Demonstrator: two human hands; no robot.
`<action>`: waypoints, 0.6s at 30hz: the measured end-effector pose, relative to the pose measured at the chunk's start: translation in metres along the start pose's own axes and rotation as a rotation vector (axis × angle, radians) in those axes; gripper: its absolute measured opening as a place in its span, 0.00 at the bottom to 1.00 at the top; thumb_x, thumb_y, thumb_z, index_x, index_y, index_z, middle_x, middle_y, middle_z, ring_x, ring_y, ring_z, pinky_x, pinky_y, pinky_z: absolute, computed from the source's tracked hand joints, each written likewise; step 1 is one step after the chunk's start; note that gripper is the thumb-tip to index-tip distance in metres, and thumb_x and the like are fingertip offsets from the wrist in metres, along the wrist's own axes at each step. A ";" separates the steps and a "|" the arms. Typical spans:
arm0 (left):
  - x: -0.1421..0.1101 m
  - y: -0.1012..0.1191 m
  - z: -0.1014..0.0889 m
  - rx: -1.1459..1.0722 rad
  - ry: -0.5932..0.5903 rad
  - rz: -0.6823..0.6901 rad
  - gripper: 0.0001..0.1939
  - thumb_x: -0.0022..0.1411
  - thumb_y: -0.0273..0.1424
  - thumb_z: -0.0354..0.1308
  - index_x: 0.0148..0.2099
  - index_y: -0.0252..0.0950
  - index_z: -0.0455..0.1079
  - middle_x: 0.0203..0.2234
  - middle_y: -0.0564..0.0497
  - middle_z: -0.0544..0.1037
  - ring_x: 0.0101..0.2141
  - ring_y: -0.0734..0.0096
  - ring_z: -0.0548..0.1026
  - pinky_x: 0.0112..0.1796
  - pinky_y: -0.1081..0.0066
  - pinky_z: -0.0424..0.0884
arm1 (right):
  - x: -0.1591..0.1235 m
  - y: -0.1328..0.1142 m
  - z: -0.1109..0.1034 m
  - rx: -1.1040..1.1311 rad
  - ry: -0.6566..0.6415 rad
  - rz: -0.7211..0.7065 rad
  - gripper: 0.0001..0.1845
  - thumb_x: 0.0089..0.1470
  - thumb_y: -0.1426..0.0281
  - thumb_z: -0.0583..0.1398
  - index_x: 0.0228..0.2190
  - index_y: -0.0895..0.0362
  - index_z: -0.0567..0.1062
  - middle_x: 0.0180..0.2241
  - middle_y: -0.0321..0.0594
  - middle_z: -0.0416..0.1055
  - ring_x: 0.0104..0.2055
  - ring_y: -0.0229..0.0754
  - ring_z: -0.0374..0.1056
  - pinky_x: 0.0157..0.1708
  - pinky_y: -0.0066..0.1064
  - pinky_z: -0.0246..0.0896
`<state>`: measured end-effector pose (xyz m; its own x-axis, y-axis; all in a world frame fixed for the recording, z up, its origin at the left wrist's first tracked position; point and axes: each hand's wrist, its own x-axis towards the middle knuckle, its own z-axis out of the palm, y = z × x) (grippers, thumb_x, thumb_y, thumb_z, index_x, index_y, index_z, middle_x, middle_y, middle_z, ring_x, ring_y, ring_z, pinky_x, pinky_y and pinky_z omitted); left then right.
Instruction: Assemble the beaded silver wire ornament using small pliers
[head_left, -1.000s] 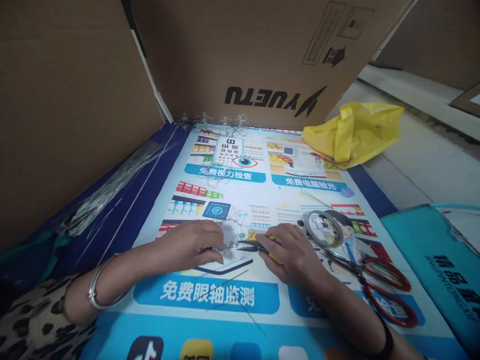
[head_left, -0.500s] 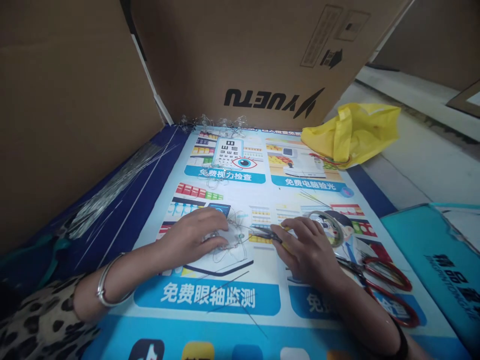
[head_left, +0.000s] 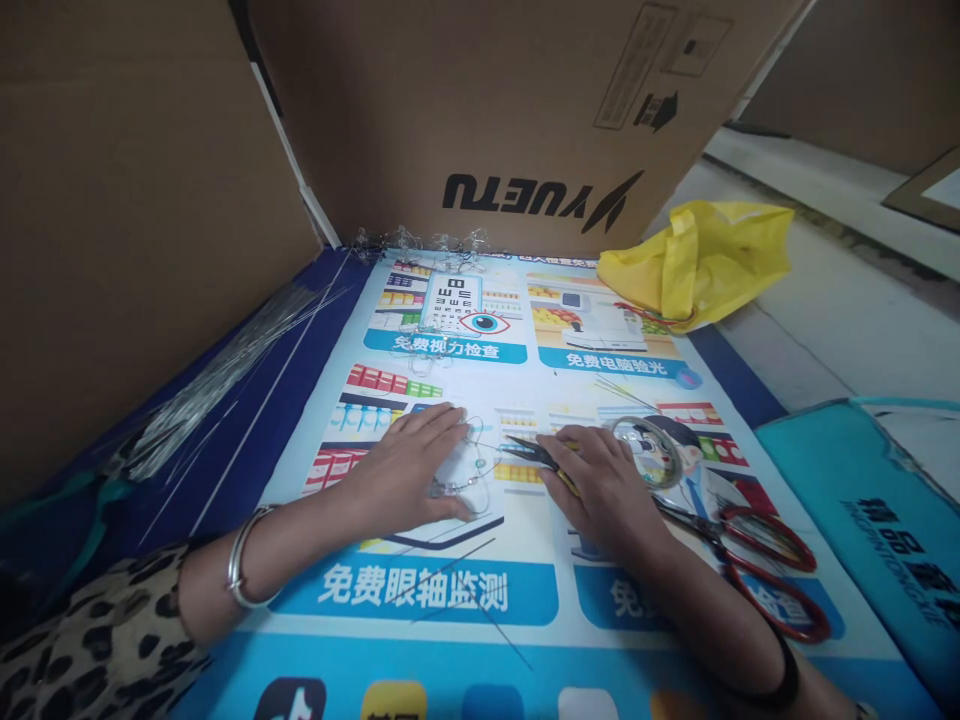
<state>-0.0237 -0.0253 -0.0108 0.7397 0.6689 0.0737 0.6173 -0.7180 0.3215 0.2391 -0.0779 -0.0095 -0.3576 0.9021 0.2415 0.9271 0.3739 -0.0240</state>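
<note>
A wire piece point(head_left: 481, 466) with small beads was set on the printed sheet point(head_left: 517, 660) that covered the surface, partly hidden under the left hand point(head_left: 409, 470). The fingers of that hand were laid flat and apart over it, the thumb stretched away; nothing was seen to be pinched, and the piece was presumably being steadied by the palm and fingers so that it would not slide.

In the right hand point(head_left: 604, 485) the pliers point(head_left: 534, 452) were held, the fingers curled about the yellow handles. The tips were pointed toward the wire piece, as suits short, close work; the jaws seemed slightly parted, and whether any wire was caught between them could not be told.

The scissors point(head_left: 714, 538) and a roll of tape point(head_left: 670, 475) were placed just beside the right hand, likely for easy reach. A bundle of straight wires point(head_left: 225, 375) was laid at the left, perhaps as stock within reach. Other wire pieces point(head_left: 450, 250) were lined up against the cardboard box point(head_left: 487, 100), apparently out of the way.
</note>
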 end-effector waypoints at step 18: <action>-0.004 0.002 0.002 0.027 0.023 -0.125 0.48 0.48 0.60 0.50 0.63 0.36 0.47 0.61 0.44 0.52 0.60 0.51 0.50 0.57 0.52 0.48 | 0.000 -0.001 0.006 0.098 0.044 -0.009 0.18 0.56 0.65 0.53 0.47 0.56 0.69 0.42 0.45 0.66 0.44 0.47 0.58 0.43 0.39 0.54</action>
<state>-0.0250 -0.0300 -0.0124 0.6502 0.7576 0.0565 0.7116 -0.6334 0.3039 0.2375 -0.0774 -0.0151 -0.3582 0.8891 0.2849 0.9078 0.4030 -0.1164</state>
